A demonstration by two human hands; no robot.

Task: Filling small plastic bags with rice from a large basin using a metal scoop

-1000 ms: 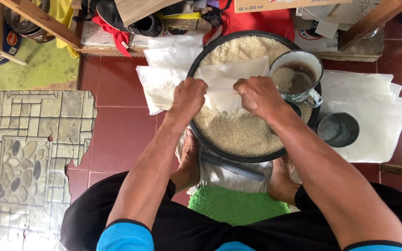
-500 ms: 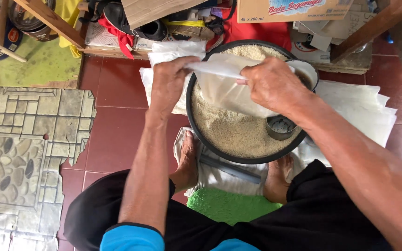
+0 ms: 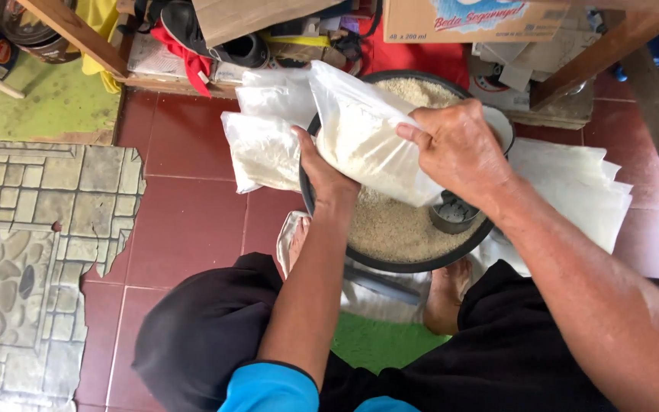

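Head view: your left hand cups the underside of the clear plastic bag of rice, fingers hidden behind it. Your right hand pinches its lower end, fingers closed. The bag is held tilted above the round basin. Judged heavy, limp and slippery; support beneath.

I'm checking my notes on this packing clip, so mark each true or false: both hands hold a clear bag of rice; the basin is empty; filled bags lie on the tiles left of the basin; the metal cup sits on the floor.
1. Both hands hold a clear bag of rice: true; left hand, right hand.
2. The basin is empty: false, it holds rice.
3. Filled bags lie left of the basin: true.
4. The metal cup sits on the floor: false, it sits in the basin.
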